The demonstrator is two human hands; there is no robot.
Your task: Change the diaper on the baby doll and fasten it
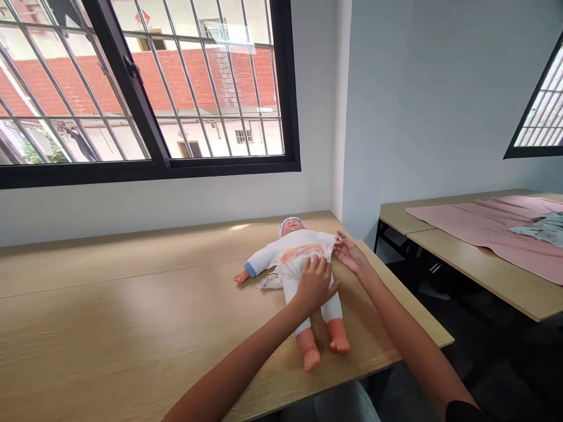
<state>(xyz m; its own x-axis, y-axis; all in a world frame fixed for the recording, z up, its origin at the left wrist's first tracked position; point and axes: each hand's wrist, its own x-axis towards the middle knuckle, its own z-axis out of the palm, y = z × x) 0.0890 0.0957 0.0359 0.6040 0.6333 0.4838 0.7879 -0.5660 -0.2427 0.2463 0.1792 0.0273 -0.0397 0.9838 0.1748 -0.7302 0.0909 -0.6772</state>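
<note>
A baby doll [265, 258] in a white outfit with a blue cuff and a white cap lies on its back on the table, feet towards me. Round its waist is a white diaper [290, 255] with an orange and yellow print, a loose white flap sticking out on the left. My left hand [315, 282] lies on the front of the diaper, fingers slightly bent and flat against it, thumb apart. At the doll's right-hand side in view, my right hand [349, 253] has curled fingers on the diaper's side edge. The doll's hand there is hidden.
The wooden table [132, 328] meets the wall below a barred window [211, 88]. Its right edge lies close beside the doll. Across a gap stands a second table [484, 258] bearing a pink cloth [475, 225] and a patterned garment [543, 228].
</note>
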